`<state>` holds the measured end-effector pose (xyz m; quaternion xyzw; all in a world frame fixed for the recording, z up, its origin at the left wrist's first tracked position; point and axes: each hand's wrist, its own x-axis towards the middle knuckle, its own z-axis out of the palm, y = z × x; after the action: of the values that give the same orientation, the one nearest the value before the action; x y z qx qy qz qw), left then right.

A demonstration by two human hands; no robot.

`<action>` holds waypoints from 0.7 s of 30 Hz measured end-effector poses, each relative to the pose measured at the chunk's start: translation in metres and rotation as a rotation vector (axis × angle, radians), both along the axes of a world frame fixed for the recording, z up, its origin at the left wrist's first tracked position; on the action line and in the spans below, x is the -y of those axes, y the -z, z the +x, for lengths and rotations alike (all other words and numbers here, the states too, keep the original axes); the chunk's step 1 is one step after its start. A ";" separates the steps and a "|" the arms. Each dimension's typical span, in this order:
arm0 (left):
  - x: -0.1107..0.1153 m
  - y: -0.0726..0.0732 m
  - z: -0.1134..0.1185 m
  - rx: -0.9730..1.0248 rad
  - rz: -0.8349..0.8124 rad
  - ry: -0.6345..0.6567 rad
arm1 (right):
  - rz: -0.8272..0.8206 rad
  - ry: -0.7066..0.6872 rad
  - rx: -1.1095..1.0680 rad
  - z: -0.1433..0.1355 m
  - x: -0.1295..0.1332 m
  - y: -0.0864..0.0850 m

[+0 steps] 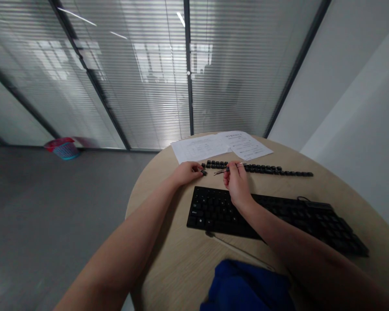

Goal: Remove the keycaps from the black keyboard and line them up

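My left hand (188, 172) rests on the table with its fingers curled in, fingertips at a loose black keycap (204, 172). My right hand (237, 179) is closed around a thin metal tool that looks like tweezers (219, 172), tips pointing left toward that keycap. Behind both hands runs a row of black keycaps (262, 169), partly covered by my right hand. Nearer to me lies a black keyboard (214, 209), with my right forearm crossing over it.
Printed paper sheets (201, 147) lie at the table's far edge. In front of the keyboard is a long thin brush (240, 250), beside a blue cloth (246, 287). A red and blue basket (65, 149) stands on the floor by the glass partition. The round table (168, 263) has a curved edge.
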<state>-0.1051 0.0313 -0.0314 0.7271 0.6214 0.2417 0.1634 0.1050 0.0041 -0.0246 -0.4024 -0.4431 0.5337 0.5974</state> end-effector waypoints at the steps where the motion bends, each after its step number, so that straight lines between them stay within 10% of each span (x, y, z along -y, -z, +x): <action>1: 0.000 0.000 0.001 -0.007 0.001 -0.007 | 0.002 0.001 0.005 0.000 0.000 0.001; 21: -0.002 -0.002 0.005 -0.076 0.045 -0.150 | 0.068 -0.011 0.046 0.000 0.001 0.002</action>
<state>-0.1004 0.0337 -0.0291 0.6906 0.6744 0.2393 0.1049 0.1055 0.0029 -0.0270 -0.3916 -0.4765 0.5124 0.5976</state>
